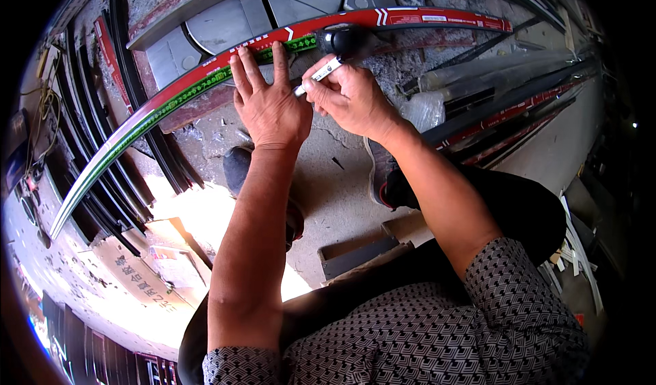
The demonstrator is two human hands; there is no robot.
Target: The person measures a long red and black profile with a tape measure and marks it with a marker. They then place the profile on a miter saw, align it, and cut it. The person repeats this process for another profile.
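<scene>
A long profile strip [335,26] with red film on its face runs across the far side. Along its near edge lies a green measuring tape [198,89] with dark markings. My left hand [273,111] is laid flat, fingers spread, the fingertips pressing on the tape and the strip. Just to its right, my right hand [355,99] grips a white marker pen [318,76] between thumb and fingers. The pen is slanted, close to the tape's right end. A glossy black rounded knob [348,42] sits just beyond the pen; what it belongs to is unclear.
Behind the strip is a grey metal machine bed [232,26] with slots. Dark profiles [89,125] lie at left, and plastic-wrapped ones [506,77] at right. A cardboard box [147,275] is at lower left. An open dark box [355,251] stands near my knees.
</scene>
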